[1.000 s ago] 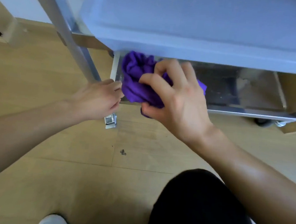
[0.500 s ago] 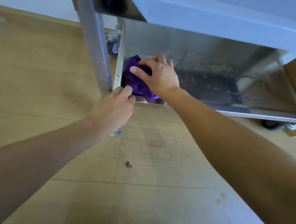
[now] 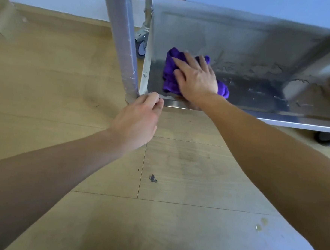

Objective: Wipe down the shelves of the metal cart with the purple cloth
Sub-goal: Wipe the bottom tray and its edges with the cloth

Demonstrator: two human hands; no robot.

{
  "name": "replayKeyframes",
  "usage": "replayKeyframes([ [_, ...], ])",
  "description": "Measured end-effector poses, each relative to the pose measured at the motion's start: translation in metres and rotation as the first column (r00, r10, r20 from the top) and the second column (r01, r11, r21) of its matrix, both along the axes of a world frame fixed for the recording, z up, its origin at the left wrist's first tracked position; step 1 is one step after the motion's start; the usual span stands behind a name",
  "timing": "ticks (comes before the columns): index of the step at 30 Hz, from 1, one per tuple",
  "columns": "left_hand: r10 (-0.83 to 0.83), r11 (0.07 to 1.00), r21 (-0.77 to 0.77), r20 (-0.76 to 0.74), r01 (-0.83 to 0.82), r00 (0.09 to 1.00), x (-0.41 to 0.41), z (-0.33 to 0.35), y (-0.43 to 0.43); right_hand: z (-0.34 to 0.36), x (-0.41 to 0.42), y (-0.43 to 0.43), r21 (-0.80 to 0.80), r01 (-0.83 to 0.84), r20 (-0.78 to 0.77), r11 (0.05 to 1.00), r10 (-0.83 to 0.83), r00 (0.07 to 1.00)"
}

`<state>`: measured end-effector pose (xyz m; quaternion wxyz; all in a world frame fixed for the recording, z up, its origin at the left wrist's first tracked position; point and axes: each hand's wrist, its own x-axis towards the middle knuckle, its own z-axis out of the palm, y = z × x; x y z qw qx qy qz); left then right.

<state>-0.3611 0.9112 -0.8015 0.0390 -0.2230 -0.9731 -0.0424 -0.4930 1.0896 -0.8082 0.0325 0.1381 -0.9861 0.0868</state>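
The purple cloth point(image 3: 169, 80) lies bunched on the lowest shelf point(image 3: 253, 49) of the metal cart, near its front left corner. My right hand point(image 3: 196, 78) presses flat on the cloth with fingers spread and fairly straight. My left hand point(image 3: 139, 119) has its fingers curled over the shelf's front rim, at the corner by the cart's front left leg point(image 3: 125, 44). Wet streaks and droplets point(image 3: 260, 92) show on the shelf to the right of the cloth.
The shelf above point(image 3: 266, 7) overhangs the top of the view. Casters show at the back left point(image 3: 141, 45) and front right point(image 3: 327, 138). Wooden floor lies in front, with a small dark speck point(image 3: 152, 178) and drips point(image 3: 260, 223).
My right hand has carried the cloth from the shelf's front edge further in and flattened onto it. The view has dropped lower and closer. My left hand stays at the front corner.
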Motion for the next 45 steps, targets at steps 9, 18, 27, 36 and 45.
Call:
replayKeyframes([
  [9, 0.079, 0.996, -0.042, 0.072, -0.076, 0.994, 0.01, 0.008, 0.005, 0.002, -0.001, -0.009, -0.116, -0.209, 0.055, 0.971, 0.216, 0.975],
  [18, 0.07, 0.994, -0.092, 0.087, -0.062, 0.994, 0.011, 0.016, 0.004, 0.004, 0.013, 0.0, -0.059, 0.05, 0.016, 0.997, -0.049, 0.999],
  [27, -0.024, 0.994, -0.108, -0.077, 0.015, 0.997, 0.014, 0.003, -0.005, 0.003, 0.021, -0.046, -0.22, -0.424, -0.06, 0.879, 0.422, 0.905],
  [36, 0.029, 0.982, -0.175, -0.229, -0.07, 0.973, 0.001, 0.002, 0.005, -0.003, 0.011, -0.055, -0.203, -0.271, -0.042, 0.941, 0.268, 0.963],
  [45, 0.043, 0.986, -0.136, -0.333, -0.093, 0.942, -0.006, 0.002, 0.011, -0.003, -0.039, 0.02, -0.15, 0.013, -0.03, 0.989, -0.018, 0.999],
])
